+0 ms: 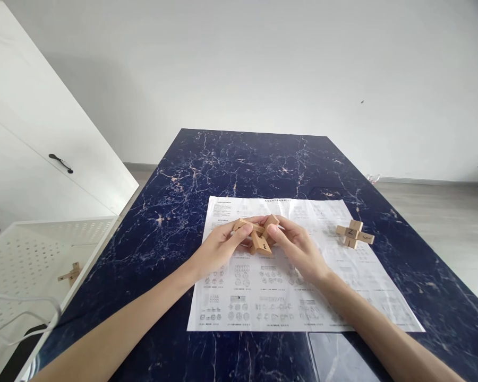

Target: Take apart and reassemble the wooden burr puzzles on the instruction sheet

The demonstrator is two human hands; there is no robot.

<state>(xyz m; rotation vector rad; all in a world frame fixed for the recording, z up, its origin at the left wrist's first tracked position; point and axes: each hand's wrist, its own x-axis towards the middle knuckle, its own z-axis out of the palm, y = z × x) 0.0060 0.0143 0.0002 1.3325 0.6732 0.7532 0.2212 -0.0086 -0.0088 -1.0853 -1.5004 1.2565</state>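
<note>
Wooden block cluster: you have several squared, light-brown bars of bare wood, set at angles to one another with gaps showing between them; your fingers hide part of how they meet.
Marking: one bar, slanting toward you, bears a dark character on its face, too small to read surely.
Place: the cluster is between your hands, over the upper middle of the printed sheet.
Left hand: your thumb and fingers pinch the cluster's left side.
Right hand: your thumb and fingers grip its right side.
Cross-shaped block piece: it lies to your right, across the sheet's edge, with dark characters on its faces.
</note>
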